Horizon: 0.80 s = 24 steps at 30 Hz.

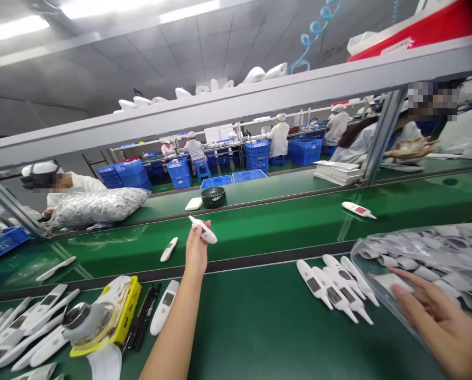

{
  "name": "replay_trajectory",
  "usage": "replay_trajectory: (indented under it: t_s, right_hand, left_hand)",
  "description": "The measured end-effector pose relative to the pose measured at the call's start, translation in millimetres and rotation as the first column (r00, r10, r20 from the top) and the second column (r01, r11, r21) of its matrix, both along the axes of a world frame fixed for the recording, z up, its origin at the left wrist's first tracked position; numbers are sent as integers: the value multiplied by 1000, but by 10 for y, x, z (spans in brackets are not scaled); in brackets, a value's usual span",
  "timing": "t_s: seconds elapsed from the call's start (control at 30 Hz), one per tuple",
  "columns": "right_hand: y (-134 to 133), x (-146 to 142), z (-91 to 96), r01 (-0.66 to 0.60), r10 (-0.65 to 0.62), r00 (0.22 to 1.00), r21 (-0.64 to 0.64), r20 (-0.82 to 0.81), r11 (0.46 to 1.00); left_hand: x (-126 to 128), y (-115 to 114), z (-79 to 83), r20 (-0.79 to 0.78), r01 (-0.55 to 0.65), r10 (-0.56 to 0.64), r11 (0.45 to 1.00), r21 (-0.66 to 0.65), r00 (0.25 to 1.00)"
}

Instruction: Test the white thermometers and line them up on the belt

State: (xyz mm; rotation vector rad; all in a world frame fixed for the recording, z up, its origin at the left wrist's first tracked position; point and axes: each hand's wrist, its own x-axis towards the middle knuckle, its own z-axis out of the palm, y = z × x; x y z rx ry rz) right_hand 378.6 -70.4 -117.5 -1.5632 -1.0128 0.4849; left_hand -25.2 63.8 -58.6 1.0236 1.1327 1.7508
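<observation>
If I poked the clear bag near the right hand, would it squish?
The clear bag would probably squish, because its thin plastic looks wrinkled. The curved white pieces inside look loose, so they might shift. Lying low and wide, it likely wouldn't tip.

Left arm (175, 327) reaches forward from the bottom edge, bare forearm angled slightly right, left hand (197, 253) up near mid-frame with thumb and fingertips in a closed pinch. Right hand (444, 316) sits lower, at far right, fingers pointing left, thumb opposed to the index finger in a pinch, rest of that arm out of frame
</observation>
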Motion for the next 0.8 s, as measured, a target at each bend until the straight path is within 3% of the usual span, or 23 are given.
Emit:
replay_trajectory:
  t_s: [0.07, 0.13, 0.23, 0.3, 0.4, 0.53, 0.67, 0.8]
  right_hand:
    - [-57, -325, 395, -33, 34, 988, 11, -151, 999]
    - [-86, -643, 770, -64, 104, 949, 141, -298, 988]
    - [-76, -1061, 1206, -163, 329, 845, 382, -422, 910]
    - [-62, -1291, 1386, -203, 441, 784, 492, -437, 847]
    - [-55, -1552, 1491, -257, 544, 724, 565, -425, 784]
    - [-16, -1726, 1440, -378, 623, 698, 557, -352, 739]
    - [69, -1786, 1369, -449, 645, 712, 525, -277, 723]
    - [109, -1807, 1355, -454, 628, 750, 528, -209, 717]
  left_hand:
    - [108, -236, 180, 75, 73, -78, 995, 69, 994]
    - [215, -489, 363, 103, 169, -180, 980, 108, 978]
    - [339, -875, 620, 84, 347, -357, 931, 116, 930]
    - [392, -1104, 747, 56, 432, -440, 894, 115, 896]
    - [453, -1353, 845, 7, 512, -517, 849, 130, 856]
    - [549, -1500, 866, -18, 601, -602, 794, 90, 799]
    - [650, -1524, 827, -109, 528, -530, 848, -50, 841]
    - [715, -1520, 758, -273, 520, -525, 849, -96, 807]
